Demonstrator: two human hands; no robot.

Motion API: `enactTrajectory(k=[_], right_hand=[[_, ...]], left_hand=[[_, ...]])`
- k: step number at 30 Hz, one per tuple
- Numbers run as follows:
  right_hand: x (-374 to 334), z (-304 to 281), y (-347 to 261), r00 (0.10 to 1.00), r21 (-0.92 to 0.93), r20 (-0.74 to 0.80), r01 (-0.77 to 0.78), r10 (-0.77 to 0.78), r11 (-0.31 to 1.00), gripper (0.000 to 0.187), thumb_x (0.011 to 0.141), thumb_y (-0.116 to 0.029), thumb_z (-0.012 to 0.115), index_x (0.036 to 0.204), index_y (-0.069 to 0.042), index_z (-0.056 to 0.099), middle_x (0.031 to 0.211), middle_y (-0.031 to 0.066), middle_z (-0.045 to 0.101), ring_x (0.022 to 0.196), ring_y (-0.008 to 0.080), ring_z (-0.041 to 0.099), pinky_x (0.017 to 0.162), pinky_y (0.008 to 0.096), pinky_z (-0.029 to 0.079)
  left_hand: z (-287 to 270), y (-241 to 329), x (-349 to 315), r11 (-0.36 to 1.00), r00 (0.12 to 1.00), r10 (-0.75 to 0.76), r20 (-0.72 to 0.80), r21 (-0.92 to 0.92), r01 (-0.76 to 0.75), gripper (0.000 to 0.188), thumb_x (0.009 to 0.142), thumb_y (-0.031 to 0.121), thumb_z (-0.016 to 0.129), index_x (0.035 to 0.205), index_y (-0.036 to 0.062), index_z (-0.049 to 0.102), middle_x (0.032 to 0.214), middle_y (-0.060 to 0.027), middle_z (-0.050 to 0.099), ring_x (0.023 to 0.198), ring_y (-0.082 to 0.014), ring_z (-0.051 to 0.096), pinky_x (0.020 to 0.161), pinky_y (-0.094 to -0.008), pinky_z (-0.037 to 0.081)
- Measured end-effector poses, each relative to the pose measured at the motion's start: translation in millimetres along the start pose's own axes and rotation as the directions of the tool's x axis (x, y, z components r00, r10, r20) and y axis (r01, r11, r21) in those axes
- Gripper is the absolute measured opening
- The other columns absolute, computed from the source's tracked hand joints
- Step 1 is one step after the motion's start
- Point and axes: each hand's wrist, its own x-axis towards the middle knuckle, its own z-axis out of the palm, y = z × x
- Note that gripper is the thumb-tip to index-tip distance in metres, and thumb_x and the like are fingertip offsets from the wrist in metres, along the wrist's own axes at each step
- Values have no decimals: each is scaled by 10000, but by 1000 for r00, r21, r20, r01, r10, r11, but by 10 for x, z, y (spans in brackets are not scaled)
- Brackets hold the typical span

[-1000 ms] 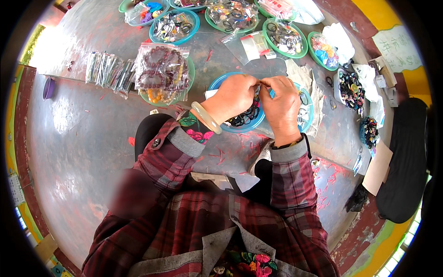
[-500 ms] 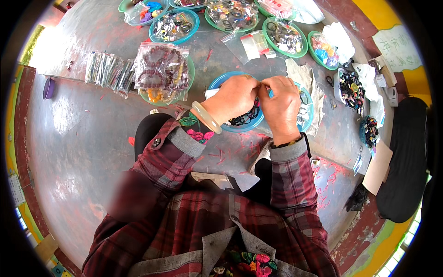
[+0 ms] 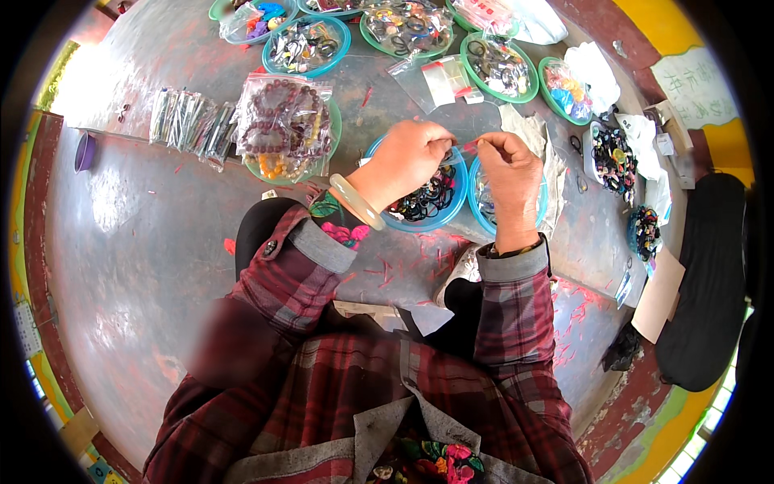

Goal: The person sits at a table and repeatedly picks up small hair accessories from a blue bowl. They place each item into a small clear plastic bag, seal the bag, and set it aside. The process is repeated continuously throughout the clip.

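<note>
My left hand (image 3: 407, 164), a pale bangle at its wrist, is closed in a pinch above a blue basket (image 3: 462, 202) of black hair ties (image 3: 427, 198). Just to its right, my right hand (image 3: 514, 179) pinches too, over a second blue basket (image 3: 485, 219) with small packaged pieces inside. Between the two sets of fingertips stretches a small clear plastic bag (image 3: 469, 148) with a red strip along it; most of it is too small to make out. Both hands are raised over the baskets.
Beyond the hands lie bagged bead bracelets (image 3: 282, 121) on a green basket, a row of slim packets (image 3: 189, 121), and several baskets of packaged trinkets (image 3: 496, 66). A white basket of hair ties (image 3: 614, 157) stands right, near a black cushion-like object (image 3: 701, 278). Red scraps litter the grey surface.
My hands have drawn slightly apart, the left one going left and the right one going right. The red-striped plastic between them now shows, as does more of the hair ties.
</note>
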Motion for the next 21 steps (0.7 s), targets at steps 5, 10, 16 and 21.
enactTrajectory(k=[5, 10, 16, 21], right_hand=[[-17, -61, -25, 999, 172, -37, -33, 40, 985, 55, 746, -20, 624, 798, -18, 643, 744, -15, 605, 678, 39, 518, 638, 200, 426], [-46, -81, -79, 997, 213, -72, 45, -31, 976, 63, 749, 4, 616, 805, -21, 632, 742, -11, 604, 703, 54, 524, 674, 206, 427], [-86, -79, -111, 988, 121, -75, 143, -135, 982, 57, 743, 19, 608, 779, -24, 613, 772, 9, 607, 708, 81, 537, 685, 219, 432], [-50, -188, -87, 981, 88, -116, 164, -153, 983, 61, 736, 20, 612, 781, -21, 615, 774, 17, 605, 713, 89, 545, 675, 221, 434]], left_hand=[[-83, -80, 26, 854, 976, -218, 23, -480, 202, 225, 875, 85, 511, 985, -97, 585, 925, -132, 628, 823, -185, 625, 763, -276, 505], [-180, -44, 25, 643, 950, -310, -44, -746, 175, 218, 887, 69, 492, 991, -108, 564, 989, -154, 594, 914, -221, 600, 854, -306, 490], [-239, -38, 37, 569, 929, -335, -159, -820, 65, 205, 891, 57, 478, 981, -112, 552, 1000, -169, 580, 925, -231, 587, 873, -315, 485], [-244, -35, 35, 570, 936, -309, -171, -821, 38, 208, 892, 60, 484, 990, -113, 547, 998, -177, 580, 932, -235, 586, 874, -320, 486]])
